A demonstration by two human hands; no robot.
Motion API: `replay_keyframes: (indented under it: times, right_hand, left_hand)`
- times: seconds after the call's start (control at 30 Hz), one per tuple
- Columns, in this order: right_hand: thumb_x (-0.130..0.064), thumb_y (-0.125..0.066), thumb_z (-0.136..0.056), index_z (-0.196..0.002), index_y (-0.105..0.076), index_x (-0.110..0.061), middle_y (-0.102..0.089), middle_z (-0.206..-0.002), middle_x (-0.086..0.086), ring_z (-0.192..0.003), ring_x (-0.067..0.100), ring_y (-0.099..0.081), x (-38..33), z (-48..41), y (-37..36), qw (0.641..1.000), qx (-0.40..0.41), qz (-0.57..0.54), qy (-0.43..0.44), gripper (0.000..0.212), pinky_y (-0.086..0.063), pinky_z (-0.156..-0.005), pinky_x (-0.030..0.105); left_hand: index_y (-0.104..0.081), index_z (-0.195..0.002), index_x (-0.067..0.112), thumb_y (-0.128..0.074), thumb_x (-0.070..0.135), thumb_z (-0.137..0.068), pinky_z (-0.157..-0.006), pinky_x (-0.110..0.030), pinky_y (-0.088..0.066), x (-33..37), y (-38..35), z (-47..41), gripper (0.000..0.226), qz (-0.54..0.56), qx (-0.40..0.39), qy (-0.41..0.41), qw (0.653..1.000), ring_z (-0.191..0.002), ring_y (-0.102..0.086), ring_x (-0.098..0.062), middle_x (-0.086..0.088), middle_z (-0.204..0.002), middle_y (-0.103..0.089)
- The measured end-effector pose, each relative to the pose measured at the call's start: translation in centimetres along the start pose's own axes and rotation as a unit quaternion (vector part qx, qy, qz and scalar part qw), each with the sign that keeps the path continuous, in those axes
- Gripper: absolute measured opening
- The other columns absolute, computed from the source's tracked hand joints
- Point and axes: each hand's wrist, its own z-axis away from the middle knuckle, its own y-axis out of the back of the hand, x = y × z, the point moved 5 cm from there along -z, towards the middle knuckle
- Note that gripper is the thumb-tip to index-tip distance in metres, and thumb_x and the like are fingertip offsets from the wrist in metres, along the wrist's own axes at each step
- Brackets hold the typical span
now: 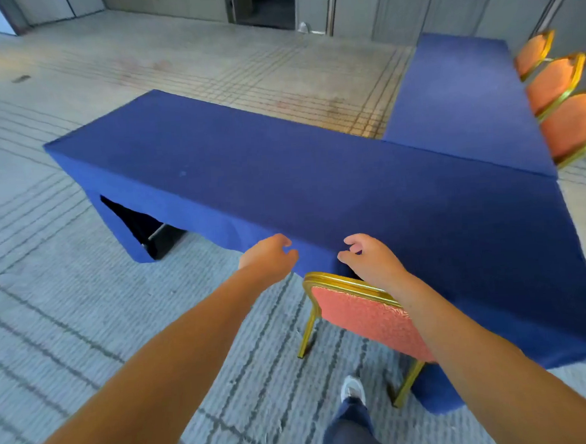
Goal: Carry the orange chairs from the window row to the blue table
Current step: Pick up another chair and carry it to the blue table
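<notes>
An orange chair (366,315) with a gold frame stands pushed against the near side of the blue-clothed table (282,174). My right hand (373,260) hovers just above the chair's top rail, fingers loosely curled and holding nothing. To the left of the chair back, my left hand (271,254) is also loosely curled and empty, in front of the table's edge. Three more orange chairs (566,116) line the far right side of a second blue table (459,101).
The two blue tables form an L shape. Patterned grey carpet (66,304) spreads to the left and behind me. My foot in a white shoe (353,389) is beside the chair's rear leg. A dark doorway (264,4) opens in the far wall.
</notes>
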Motion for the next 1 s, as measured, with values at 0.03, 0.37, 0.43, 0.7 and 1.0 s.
replay_keyframes:
  times: [0.03, 0.37, 0.43, 0.7, 1.0]
  right_hand:
    - [-0.035, -0.056, -0.095, -0.142, -0.048, -0.023, -0.051, -0.141, -0.001, -0.110, 0.015, -0.056, -1.6, 0.1, -0.8, 1.000, -0.005, 0.003, 0.015, 0.049, -0.046, -0.095, 0.037]
    - [-0.035, -0.057, -0.094, -0.143, -0.046, -0.024, -0.047, -0.145, -0.003, -0.116, 0.017, -0.056, -17.9, -2.4, -9.3, 0.985, -0.093, 0.059, 0.135, 0.052, -0.046, -0.095, 0.036]
    - [-0.035, -0.057, -0.094, -0.144, -0.046, -0.023, -0.048, -0.145, -0.003, -0.117, 0.017, -0.056, -21.3, -3.9, -11.4, 0.976, -0.114, 0.079, 0.165, 0.052, -0.045, -0.094, 0.034]
    - [-0.035, -0.055, -0.097, -0.146, -0.042, -0.021, -0.046, -0.146, -0.002, -0.125, 0.018, -0.052, -37.0, -11.4, -20.6, 0.930, -0.199, 0.108, 0.290, 0.052, -0.045, -0.090, 0.033]
    - [-0.038, -0.057, -0.094, -0.144, -0.044, -0.022, -0.048, -0.140, -0.003, -0.119, 0.017, -0.053, -52.4, -18.1, -29.6, 0.873, -0.278, 0.133, 0.378, 0.054, -0.049, -0.098, 0.041]
  left_hand:
    - [-0.053, -0.129, 0.027, -0.049, 0.037, -0.091, -0.093, -0.031, -0.045, -1.3, 1.3, 0.6, 0.040, 0.011, 0.013, 0.012, 1.000, -0.112, -0.059, -0.021, 0.004, -0.129, -0.058]
    - [-0.050, -0.131, 0.024, -0.048, 0.044, -0.092, -0.080, -0.033, -0.051, -15.5, 12.6, 3.1, 0.044, 0.091, 0.123, 0.131, 0.980, -0.089, -0.062, -0.016, 0.007, -0.109, -0.063]
    - [-0.051, -0.133, 0.022, -0.050, 0.041, -0.093, -0.081, -0.033, -0.051, -18.3, 14.9, 3.3, 0.044, 0.107, 0.150, 0.154, 0.971, -0.089, -0.060, -0.016, 0.005, -0.109, -0.063]
    - [-0.051, -0.132, 0.023, -0.052, 0.039, -0.092, -0.082, -0.030, -0.045, -29.7, 25.3, 2.4, 0.043, 0.145, 0.249, 0.269, 0.919, -0.103, -0.059, -0.021, 0.002, -0.116, -0.063]
    - [-0.050, -0.132, 0.025, -0.052, 0.043, -0.091, -0.082, -0.031, -0.045, -39.9, 34.3, 1.0, 0.045, 0.154, 0.337, 0.374, 0.850, -0.101, -0.059, -0.019, 0.004, -0.121, -0.061]
